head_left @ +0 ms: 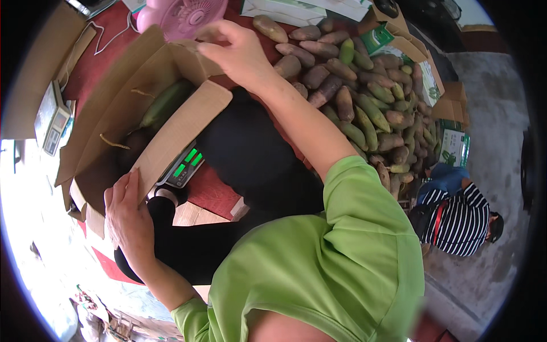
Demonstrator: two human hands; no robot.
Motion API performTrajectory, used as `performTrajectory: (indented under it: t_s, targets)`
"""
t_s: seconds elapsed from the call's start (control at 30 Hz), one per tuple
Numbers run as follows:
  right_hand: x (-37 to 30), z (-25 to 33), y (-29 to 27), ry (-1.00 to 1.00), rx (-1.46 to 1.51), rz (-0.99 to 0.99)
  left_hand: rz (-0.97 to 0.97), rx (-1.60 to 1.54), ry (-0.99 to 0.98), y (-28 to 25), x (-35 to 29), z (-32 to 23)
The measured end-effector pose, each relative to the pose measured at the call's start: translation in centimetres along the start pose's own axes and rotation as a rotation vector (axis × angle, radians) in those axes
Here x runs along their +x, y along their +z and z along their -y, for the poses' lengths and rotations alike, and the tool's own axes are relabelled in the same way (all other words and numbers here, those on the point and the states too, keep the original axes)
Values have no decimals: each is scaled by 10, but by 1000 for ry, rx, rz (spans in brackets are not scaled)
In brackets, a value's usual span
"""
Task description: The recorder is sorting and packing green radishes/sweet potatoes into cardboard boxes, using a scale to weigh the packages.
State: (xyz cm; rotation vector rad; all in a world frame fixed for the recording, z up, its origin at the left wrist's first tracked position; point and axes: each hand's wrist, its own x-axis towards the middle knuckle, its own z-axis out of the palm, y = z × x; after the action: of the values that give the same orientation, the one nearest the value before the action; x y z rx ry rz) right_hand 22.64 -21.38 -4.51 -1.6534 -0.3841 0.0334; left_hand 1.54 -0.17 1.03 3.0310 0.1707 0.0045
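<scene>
An open cardboard box [102, 114] sits on a scale with a green lit display [186, 164]. Inside the box lie a long green fruit [165, 101] and some darker ones in shadow. My left hand [126, 219] grips the near flap of the box from below. My right hand [236, 52] reaches across and pinches the far flap's edge beside a pink fan [182, 14]. Both my sleeves are bright green.
A big pile of elongated brown and green fruits [364, 97] covers the red table to the right. Green-and-white cartons [453, 145] stand around it. A small white scale [54, 122] lies at the left. A person in a striped shirt [461, 219] crouches on the concrete floor.
</scene>
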Motion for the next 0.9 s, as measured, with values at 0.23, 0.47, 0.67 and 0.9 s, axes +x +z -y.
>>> performTrajectory:
  t_s: [0.23,0.47,0.67,0.9]
  targets:
    - [-83,-131,-78,243,-270,-182,0,-70,9,-1,0,0]
    - [-185,-197,-156,567,-1205,105,23,-61,-33,-2,3,-3]
    - [-235,-210,-225,670,-1725,322,31,-60,-51,-3,2,-3]
    - [-274,-204,-254,706,-1835,358,13,-106,-64,-4,6,-3]
